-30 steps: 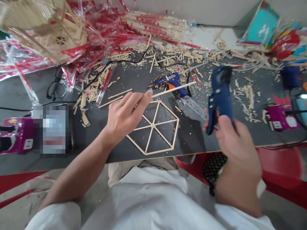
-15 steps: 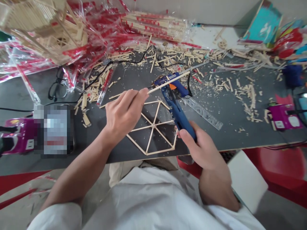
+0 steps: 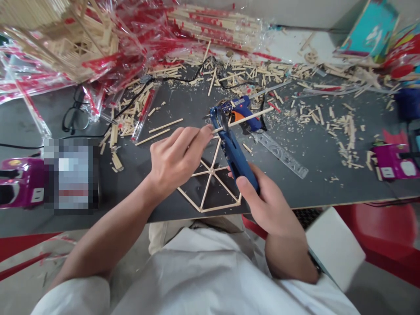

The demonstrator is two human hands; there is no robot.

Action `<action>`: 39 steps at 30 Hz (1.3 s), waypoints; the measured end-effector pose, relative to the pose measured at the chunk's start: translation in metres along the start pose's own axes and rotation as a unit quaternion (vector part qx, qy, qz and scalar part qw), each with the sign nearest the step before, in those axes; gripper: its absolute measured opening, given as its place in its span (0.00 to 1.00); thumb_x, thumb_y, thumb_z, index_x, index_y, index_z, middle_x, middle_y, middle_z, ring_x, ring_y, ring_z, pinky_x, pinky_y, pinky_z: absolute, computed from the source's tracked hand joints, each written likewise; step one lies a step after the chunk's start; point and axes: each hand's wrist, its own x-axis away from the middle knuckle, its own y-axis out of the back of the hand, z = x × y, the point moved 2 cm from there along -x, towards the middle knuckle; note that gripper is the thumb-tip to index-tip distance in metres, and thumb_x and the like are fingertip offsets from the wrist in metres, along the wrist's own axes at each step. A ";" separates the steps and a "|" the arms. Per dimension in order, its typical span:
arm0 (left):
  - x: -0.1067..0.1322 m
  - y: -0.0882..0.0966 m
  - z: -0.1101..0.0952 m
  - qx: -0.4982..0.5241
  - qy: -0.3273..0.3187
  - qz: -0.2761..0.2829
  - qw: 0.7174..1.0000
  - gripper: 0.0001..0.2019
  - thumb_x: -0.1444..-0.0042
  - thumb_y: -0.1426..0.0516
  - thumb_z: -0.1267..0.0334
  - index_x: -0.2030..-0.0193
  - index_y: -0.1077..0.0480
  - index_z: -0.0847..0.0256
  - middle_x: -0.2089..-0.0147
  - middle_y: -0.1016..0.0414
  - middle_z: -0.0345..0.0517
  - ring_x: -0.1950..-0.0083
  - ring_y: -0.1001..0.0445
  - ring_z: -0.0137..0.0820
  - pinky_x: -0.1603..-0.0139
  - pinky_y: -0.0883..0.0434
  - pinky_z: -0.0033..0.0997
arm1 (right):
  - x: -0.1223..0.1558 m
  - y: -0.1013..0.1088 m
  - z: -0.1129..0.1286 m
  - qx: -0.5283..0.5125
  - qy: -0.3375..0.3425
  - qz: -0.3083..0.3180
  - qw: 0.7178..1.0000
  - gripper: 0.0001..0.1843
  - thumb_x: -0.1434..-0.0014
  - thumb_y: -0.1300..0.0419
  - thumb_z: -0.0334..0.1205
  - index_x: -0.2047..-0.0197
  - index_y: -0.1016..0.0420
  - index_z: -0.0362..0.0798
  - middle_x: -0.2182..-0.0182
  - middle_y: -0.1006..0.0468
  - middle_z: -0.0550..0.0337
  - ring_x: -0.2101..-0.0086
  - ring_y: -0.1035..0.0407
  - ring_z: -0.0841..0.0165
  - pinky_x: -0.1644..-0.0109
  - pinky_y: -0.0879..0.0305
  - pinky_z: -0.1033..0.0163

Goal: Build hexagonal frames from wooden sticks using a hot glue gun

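My left hand (image 3: 175, 157) pinches one end of a long thin wooden stick (image 3: 249, 117) and holds it level above the table. My right hand (image 3: 265, 201) is wrapped round the handles of a blue cutter (image 3: 231, 146), whose jaws sit around the stick just past my left fingertips. Under both hands a hexagon frame of sticks with spokes (image 3: 210, 183) lies flat on the dark grey table (image 3: 311, 179). A blue and orange glue gun (image 3: 241, 111) rests behind the cutter's head.
Cut stick pieces (image 3: 341, 127) litter the table. A clear ruler (image 3: 278, 153) lies right of the frame, glasses (image 3: 74, 118) at left. Packets of sticks in red and clear wrap (image 3: 108, 48) pile at the back. Purple devices (image 3: 18, 181) (image 3: 392, 159) sit at both edges.
My right hand swung the blue cutter in from the right and set its jaws on the stick. My left hand kept the stick almost still.
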 end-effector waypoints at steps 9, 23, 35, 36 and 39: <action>0.002 -0.002 -0.002 0.006 0.007 -0.012 1.000 0.11 0.25 0.41 0.65 0.41 0.21 0.57 0.57 0.16 0.44 0.59 0.17 0.30 0.59 0.25 0.30 | 0.003 -0.010 -0.003 -0.041 -0.028 0.004 0.999 0.29 0.24 0.40 0.60 0.30 0.25 0.52 0.46 0.16 0.54 0.47 0.22 0.60 0.40 0.29 0.56; 0.002 -0.001 -0.002 -0.004 0.024 0.019 1.000 0.13 0.23 0.45 0.62 0.41 0.20 0.56 0.56 0.17 0.47 0.58 0.17 0.33 0.55 0.22 0.32 | -0.002 -0.012 0.001 -0.018 -0.006 0.015 1.000 0.29 0.23 0.42 0.59 0.29 0.26 0.52 0.45 0.17 0.52 0.48 0.24 0.61 0.38 0.31 0.56; 0.002 -0.004 0.001 0.023 0.025 0.006 0.999 0.10 0.23 0.44 0.64 0.44 0.21 0.57 0.56 0.16 0.47 0.58 0.17 0.32 0.58 0.23 0.31 | -0.004 -0.012 0.002 0.045 0.033 0.035 0.998 0.27 0.22 0.44 0.57 0.29 0.29 0.53 0.39 0.21 0.48 0.40 0.26 0.55 0.33 0.32 0.51; 0.002 -0.004 0.001 0.025 0.024 0.005 0.999 0.10 0.23 0.44 0.64 0.44 0.21 0.57 0.56 0.16 0.47 0.58 0.17 0.32 0.58 0.23 0.31 | -0.004 -0.012 0.002 0.052 0.036 0.036 0.997 0.27 0.22 0.44 0.57 0.29 0.29 0.52 0.39 0.22 0.47 0.40 0.26 0.55 0.33 0.32 0.50; 0.001 -0.005 0.002 0.029 0.026 0.006 0.999 0.10 0.23 0.44 0.65 0.44 0.21 0.57 0.57 0.17 0.46 0.58 0.17 0.33 0.57 0.23 0.31 | -0.006 -0.012 0.003 0.063 0.034 0.036 0.997 0.27 0.22 0.45 0.57 0.30 0.28 0.51 0.41 0.21 0.47 0.41 0.25 0.54 0.35 0.31 0.49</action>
